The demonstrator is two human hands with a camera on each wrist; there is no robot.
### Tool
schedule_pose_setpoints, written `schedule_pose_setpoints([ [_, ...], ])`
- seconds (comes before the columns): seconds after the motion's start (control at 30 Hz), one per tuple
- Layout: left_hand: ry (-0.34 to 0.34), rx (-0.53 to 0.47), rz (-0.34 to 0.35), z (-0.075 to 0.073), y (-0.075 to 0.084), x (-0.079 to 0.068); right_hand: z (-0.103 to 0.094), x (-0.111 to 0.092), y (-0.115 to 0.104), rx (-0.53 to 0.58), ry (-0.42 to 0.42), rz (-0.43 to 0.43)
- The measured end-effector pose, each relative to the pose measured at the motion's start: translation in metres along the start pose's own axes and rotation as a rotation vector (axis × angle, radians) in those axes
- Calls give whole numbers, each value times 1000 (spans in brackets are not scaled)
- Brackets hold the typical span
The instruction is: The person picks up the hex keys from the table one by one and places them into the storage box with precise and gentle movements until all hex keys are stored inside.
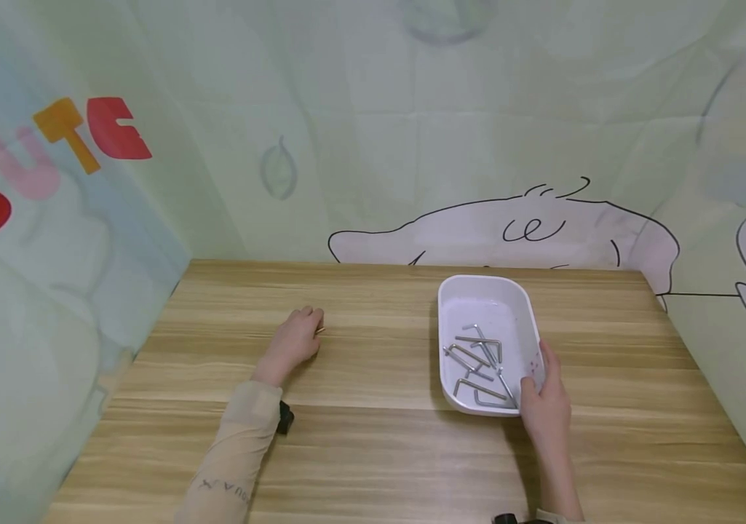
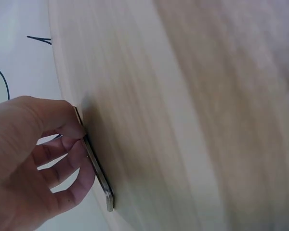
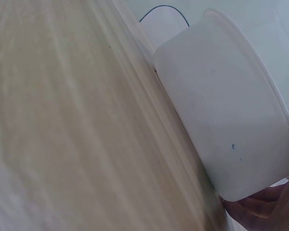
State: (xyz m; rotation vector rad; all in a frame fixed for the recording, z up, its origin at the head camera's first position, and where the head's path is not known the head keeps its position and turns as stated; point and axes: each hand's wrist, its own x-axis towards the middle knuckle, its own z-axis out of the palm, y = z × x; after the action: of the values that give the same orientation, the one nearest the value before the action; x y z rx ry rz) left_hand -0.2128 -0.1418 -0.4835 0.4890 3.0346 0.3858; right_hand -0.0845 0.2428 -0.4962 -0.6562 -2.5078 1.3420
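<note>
My left hand (image 1: 294, 342) is low over the left-middle of the table, its thumb and fingers pinching an L-shaped hex key (image 2: 99, 168). In the left wrist view the hex key's bent end points downward, close to the wood. My right hand (image 1: 548, 407) grips the near right corner of a white plastic tub (image 1: 487, 289), thumb over the rim and fingers along the outer side. Several metal hex keys (image 1: 480, 360) lie crossed over each other in the near part of the tub. The right wrist view shows the tub's outer wall (image 3: 221, 110) beside the tabletop.
The wood-grain table (image 1: 373, 451) reaches back to a printed curtain (image 1: 359, 145) with cartoon drawings. Another curtain side (image 1: 32, 306) borders the left edge. Dark wrist cameras show at both wrists, one at the left cuff (image 1: 285, 419).
</note>
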Motion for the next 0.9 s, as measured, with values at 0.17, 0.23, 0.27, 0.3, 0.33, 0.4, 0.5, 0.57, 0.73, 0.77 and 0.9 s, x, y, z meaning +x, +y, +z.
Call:
schedule_pose_setpoints([
  [0.17, -41, 17, 3, -2, -1, 2, -1, 0, 0, 8, -12, 10],
  [0.23, -50, 24, 8, -3, -1, 3, -1, 0, 0, 10, -15, 13],
  [0.27, -53, 24, 9, -3, -1, 3, -1, 0, 0, 10, -13, 11],
  [0.3, -56, 23, 11, -3, -1, 3, -1, 0, 0, 10, -12, 10],
  [0.33, -60, 20, 11, -4, -1, 3, -1, 0, 0, 10, -9, 8],
  [0.4, -69, 10, 7, -5, 0, 3, 0, 0, 1, 11, -6, 5],
  [0.5, -77, 0, 8, -5, -1, 3, 0, 0, 1, 13, -4, 7],
  [0.57, -77, -3, 15, -5, -2, 4, 0, 0, 0, 12, -6, 10],
  [0.73, -73, -10, 34, -5, -3, 4, 0, 0, 0, 9, -8, 13],
  [0.77, -76, -12, 35, -6, -3, 4, 0, 0, 0, 7, -8, 12],
  [0.9, -87, -7, 39, -7, -1, 3, 0, 0, 0, 6, -8, 14],
])
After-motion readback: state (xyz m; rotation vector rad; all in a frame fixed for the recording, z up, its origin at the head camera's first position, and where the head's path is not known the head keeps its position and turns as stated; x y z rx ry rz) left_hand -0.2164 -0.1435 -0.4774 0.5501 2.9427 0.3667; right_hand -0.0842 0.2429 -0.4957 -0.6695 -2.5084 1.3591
